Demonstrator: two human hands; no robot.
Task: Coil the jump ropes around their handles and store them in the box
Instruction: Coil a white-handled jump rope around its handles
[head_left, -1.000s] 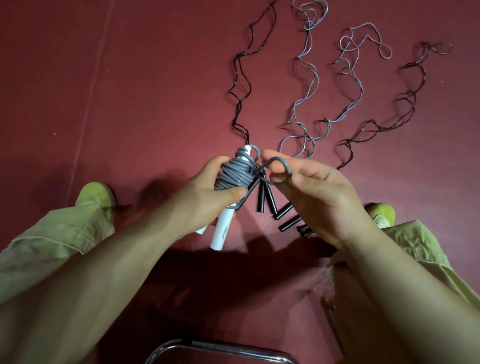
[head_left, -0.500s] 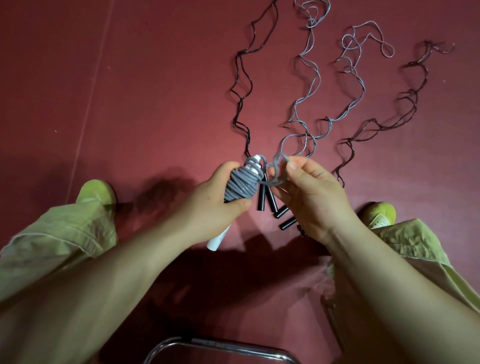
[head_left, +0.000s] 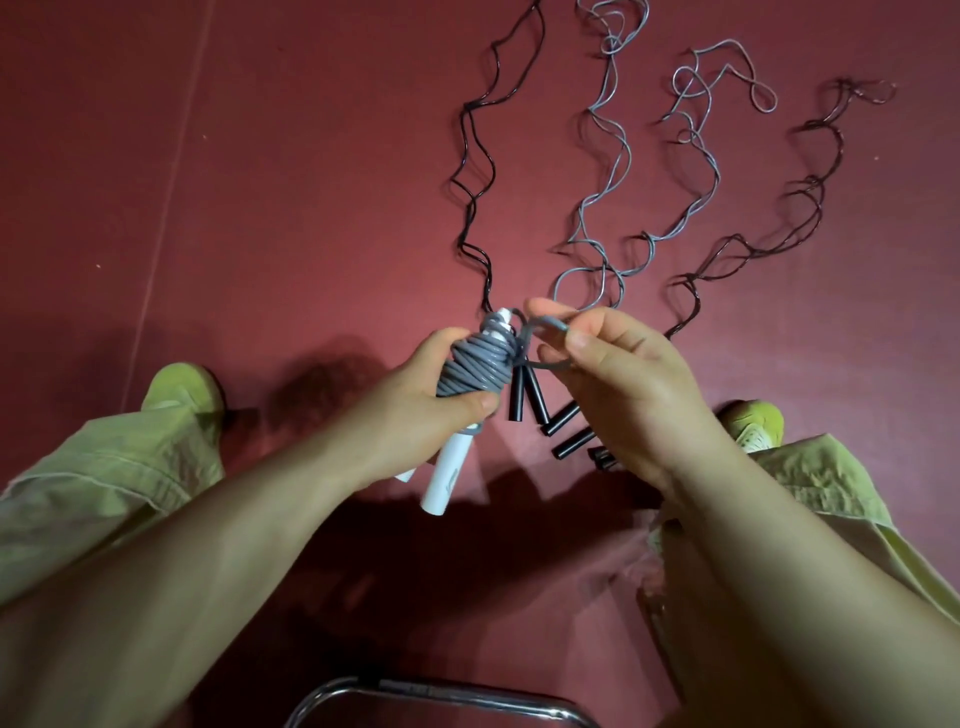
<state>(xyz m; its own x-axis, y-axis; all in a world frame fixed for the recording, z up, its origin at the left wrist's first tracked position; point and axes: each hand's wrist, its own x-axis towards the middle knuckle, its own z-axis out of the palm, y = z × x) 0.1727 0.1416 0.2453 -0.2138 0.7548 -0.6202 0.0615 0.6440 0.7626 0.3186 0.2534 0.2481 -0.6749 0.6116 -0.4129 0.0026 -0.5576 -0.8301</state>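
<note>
Both hands work at the middle of the view, above the red floor (head_left: 260, 208). Left hand (head_left: 415, 410) is curled round the gray coil (head_left: 475, 364) wound on the 2 white handles (head_left: 447, 480); right hand (head_left: 623, 384) pinches the last rope loop (head_left: 545, 327) between thumb and forefinger, just right of the coil. To finish the step well, I judge the left thumb should pin the outer turns while the loop is drawn snug and tucked under a turn; slack would let the coil spring loose. Its long axis runs near-left to far-right, cord ends pointing far, butt ends toward the person. Beyond lie black handles (head_left: 524, 395) and 4 uncoiled ropes (head_left: 608, 208), stretching far. No box shows.
</note>
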